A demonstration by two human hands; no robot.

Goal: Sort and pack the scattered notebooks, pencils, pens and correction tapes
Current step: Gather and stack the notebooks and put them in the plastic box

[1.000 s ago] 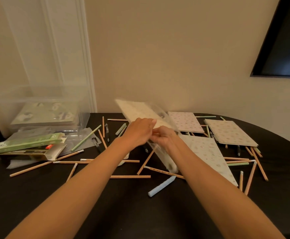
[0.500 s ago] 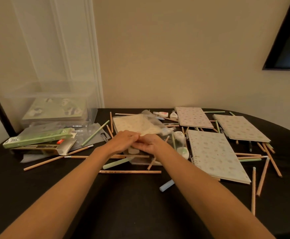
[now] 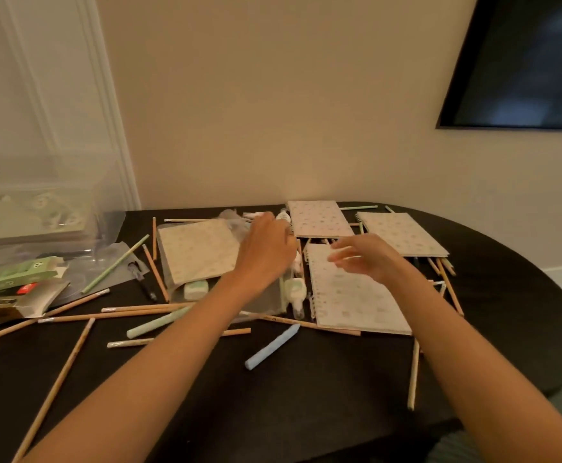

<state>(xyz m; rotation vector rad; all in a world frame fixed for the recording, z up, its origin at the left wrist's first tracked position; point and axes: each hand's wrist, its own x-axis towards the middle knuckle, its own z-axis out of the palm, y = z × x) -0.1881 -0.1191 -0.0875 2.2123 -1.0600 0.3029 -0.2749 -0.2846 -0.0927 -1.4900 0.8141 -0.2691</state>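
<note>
The biggest risk on the dark table (image 3: 306, 396) lies with the notebooks. The spiral notebook (image 3: 356, 295) at about one o'clock rests over a pencil (image 3: 286, 319) along its near edge, so a careless lift would likely set loose pencils rolling toward the rounded rim at three o'clock. The sleeved notebook (image 3: 196, 252) at eleven o'clock wears a slick clear wrapper — a loose grip could let it slide out.

The right hand (image 3: 363, 259) hovers over the spiral notebook, fingers spread, holding nothing. The left hand (image 3: 266, 252) reaches toward twelve o'clock with its fingertips hidden, so I cannot tell whether it holds anything. A sweep there could knock the correction tape (image 3: 294, 289) just beside it.

Half a second ago both hands met, pinching the sleeved notebook's near edge. Now they have parted and it lies flat, released.
</note>
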